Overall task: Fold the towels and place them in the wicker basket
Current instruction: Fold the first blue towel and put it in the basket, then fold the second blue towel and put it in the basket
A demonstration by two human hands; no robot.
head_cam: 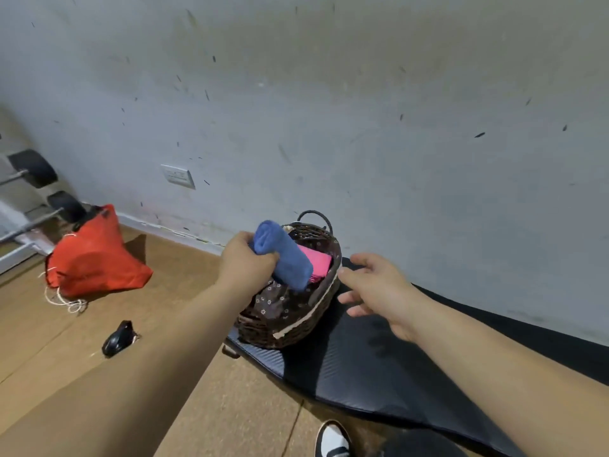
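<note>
While gripped, blue towel (284,254) rolled, over wicker basket (296,328)

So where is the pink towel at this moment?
In the head view, the pink towel lies inside the wicker basket near the centre, just right of the rolled blue towel that the left hand is holding over the basket.

No readable text, label, brand or number from my feed. Wall outlet (178,176) markings too blurred; red bag (95,255) print illegible.
</note>
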